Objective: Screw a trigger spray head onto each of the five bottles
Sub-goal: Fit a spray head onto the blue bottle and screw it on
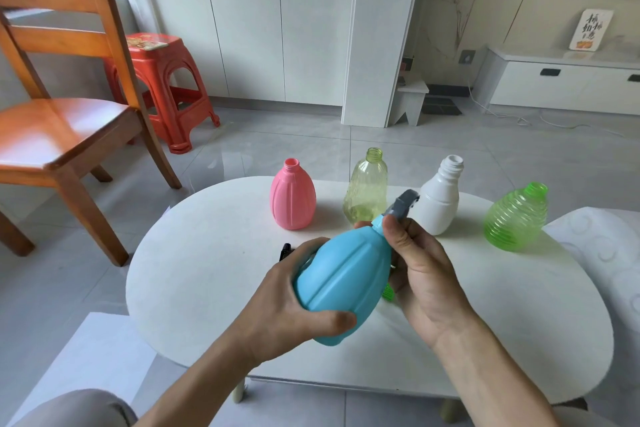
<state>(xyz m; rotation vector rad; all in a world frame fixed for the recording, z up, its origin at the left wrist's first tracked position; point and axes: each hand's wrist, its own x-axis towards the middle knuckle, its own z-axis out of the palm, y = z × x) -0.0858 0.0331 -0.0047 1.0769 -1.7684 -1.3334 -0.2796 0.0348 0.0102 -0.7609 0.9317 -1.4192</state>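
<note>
My left hand (287, 302) grips the body of a light blue bottle (343, 284), held tilted above the white oval table (207, 270). My right hand (422, 270) is closed around its neck, where a grey trigger spray head (403, 204) sits. Standing upright and uncapped along the table's far side are a pink bottle (292, 198), a pale yellow-green clear bottle (367, 191), a white bottle (440, 198) and a ribbed green bottle (516, 218). A black spray-head part (285, 250) and a green one (388, 293) peek out from behind my hands.
A wooden chair (59, 128) stands to the left, with a red plastic stool (162, 80) behind it. White cabinets line the far wall. A patterned white surface (602, 253) adjoins the table on the right.
</note>
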